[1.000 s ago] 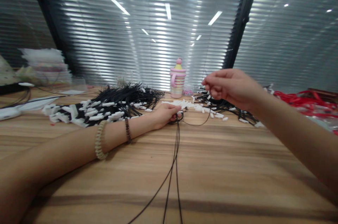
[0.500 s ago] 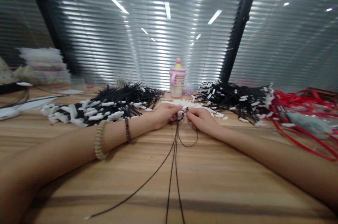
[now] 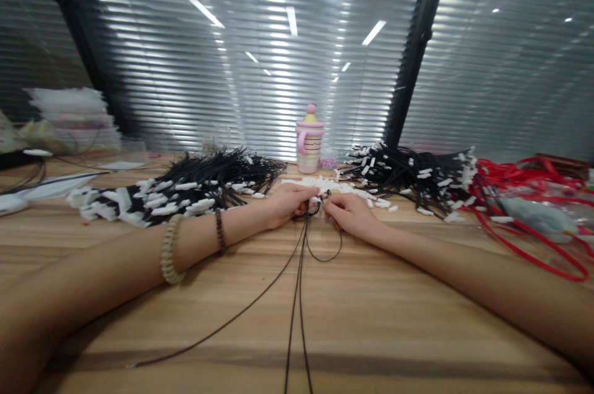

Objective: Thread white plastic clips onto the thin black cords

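My left hand [image 3: 292, 203] is closed in a pinch on a thin black cord [image 3: 299, 270] at the middle of the table. Close on its right, my right hand [image 3: 348, 211] pinches a looped part of the same cord; the fingertips nearly meet. A small loop of cord hangs below the right fingers. Long strands run down toward me, and one curves left to a pale-tipped end. What exactly lies between the fingertips is too small to make out. Behind both hands is a scatter of small white pieces [image 3: 371, 196].
Bundles of black cords with white ends lie at left [image 3: 218, 174] and right [image 3: 413, 174]. Beyond the hands stands a pink cup [image 3: 308, 149]. Red straps [image 3: 524, 177] and a clear bag are at far right. Stacked white containers [image 3: 77, 115] stand at back left.
The view has shifted slightly. Both hands stay together on the cord, with the right fingers a little closer to the left. The cord's loose end has slid left and upward.
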A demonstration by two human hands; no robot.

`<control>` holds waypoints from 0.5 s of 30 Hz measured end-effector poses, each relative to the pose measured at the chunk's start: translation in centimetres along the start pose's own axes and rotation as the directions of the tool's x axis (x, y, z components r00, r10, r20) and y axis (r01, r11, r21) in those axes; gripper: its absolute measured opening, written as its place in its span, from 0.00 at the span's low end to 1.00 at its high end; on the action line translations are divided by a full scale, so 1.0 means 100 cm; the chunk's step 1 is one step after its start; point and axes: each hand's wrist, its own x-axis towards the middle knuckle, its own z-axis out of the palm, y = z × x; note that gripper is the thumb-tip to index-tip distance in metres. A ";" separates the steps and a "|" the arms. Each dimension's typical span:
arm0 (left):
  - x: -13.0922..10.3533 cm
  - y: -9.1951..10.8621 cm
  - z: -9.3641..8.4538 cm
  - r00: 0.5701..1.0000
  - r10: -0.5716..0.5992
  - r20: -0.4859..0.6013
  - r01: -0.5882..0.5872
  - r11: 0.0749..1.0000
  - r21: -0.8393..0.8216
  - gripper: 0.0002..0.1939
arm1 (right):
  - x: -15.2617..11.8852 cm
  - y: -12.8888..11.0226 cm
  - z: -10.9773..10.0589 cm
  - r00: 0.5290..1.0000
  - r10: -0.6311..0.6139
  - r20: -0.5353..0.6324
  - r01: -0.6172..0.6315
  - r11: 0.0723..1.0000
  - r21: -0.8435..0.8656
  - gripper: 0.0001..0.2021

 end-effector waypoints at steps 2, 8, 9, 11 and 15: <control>0.001 -0.001 -0.001 1.000 0.005 -0.006 -0.005 1.000 -0.004 0.17 | 0.000 0.000 0.000 1.000 -0.003 -0.006 0.003 1.000 -0.004 0.12; 0.000 -0.001 -0.001 1.000 -0.004 -0.027 0.004 1.000 0.005 0.18 | 0.000 0.002 0.001 1.000 -0.023 -0.022 0.022 0.999 -0.044 0.13; -0.001 -0.001 -0.001 1.000 -0.004 -0.027 0.004 1.000 0.006 0.18 | 0.000 0.001 0.001 0.999 -0.023 -0.023 0.022 0.999 -0.047 0.13; -0.002 0.001 0.000 1.000 -0.010 -0.023 0.010 1.000 0.004 0.17 | 0.000 0.000 0.000 0.999 -0.022 -0.023 0.020 0.998 -0.055 0.13; -0.004 0.003 0.001 1.000 -0.007 -0.030 0.007 1.000 0.003 0.17 | -0.002 -0.003 -0.001 0.999 -0.032 -0.031 0.029 0.996 -0.085 0.14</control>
